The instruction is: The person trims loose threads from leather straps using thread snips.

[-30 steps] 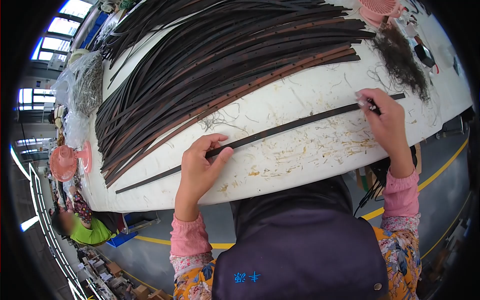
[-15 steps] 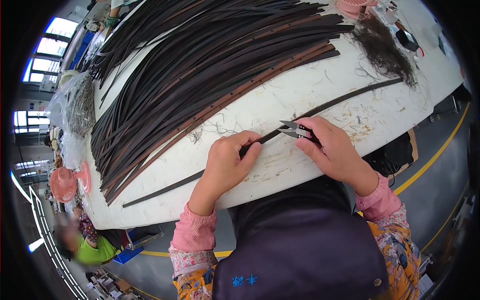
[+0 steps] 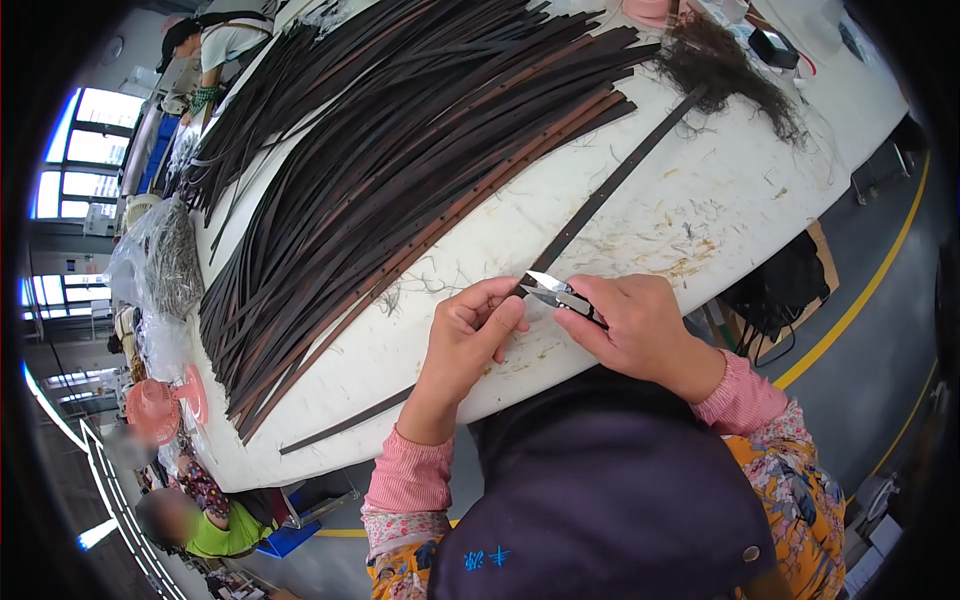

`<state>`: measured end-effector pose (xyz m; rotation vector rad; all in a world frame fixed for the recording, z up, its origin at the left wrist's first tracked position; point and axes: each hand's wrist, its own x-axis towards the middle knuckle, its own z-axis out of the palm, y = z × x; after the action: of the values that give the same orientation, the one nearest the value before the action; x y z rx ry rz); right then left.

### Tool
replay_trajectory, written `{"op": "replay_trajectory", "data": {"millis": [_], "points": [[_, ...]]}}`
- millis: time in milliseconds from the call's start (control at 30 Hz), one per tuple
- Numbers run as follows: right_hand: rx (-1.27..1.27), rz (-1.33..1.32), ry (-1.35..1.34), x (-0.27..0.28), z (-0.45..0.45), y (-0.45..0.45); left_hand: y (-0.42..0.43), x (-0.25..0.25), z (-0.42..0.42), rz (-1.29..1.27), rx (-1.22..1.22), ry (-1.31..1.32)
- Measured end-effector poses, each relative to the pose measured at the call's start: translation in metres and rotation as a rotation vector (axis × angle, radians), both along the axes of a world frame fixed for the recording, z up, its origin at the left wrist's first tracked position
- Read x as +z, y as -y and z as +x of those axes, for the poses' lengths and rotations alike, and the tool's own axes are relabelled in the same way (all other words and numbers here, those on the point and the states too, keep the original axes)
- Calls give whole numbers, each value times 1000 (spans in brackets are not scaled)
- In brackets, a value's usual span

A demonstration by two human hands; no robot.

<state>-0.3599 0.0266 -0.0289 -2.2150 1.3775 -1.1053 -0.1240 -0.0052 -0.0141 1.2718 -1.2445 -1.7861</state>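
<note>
My left hand pinches a long dark strap between thumb and fingers near the table's front edge. One end of the strap runs up and right to a tangle of dark threads; its other end lies at lower left. Small holes or dots show along the upper part. My right hand is closed round a pair of thread snips. Their blades point left and meet the strap just beside my left fingertips. Whether a thread lies between the blades is too small to tell.
A large heap of dark and brown straps covers the table's left and far side. Loose dark threads pile up at the far right. A pink fan stands left. Two other people are beyond the table, whose surface carries scattered scraps.
The strap has swung to a steeper slant, its far end now by the thread pile. Both hands have shifted slightly nearer the body, and the snips' blades are closer to my left fingertips.
</note>
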Motion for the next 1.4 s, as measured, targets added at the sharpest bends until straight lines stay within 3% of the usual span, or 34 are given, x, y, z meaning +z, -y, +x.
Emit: {"op": "replay_trajectory", "data": {"millis": [367, 1167, 1400], "points": [[-39, -77, -14, 1, -2, -4, -1, -4, -6, -41, 29, -69], [14, 49, 45, -6, -6, -5, 1, -12, -5, -69, -13, -88], [-17, -57, -14, -9, -2, -4, 1, -12, -6, -56, 0, -73]]}}
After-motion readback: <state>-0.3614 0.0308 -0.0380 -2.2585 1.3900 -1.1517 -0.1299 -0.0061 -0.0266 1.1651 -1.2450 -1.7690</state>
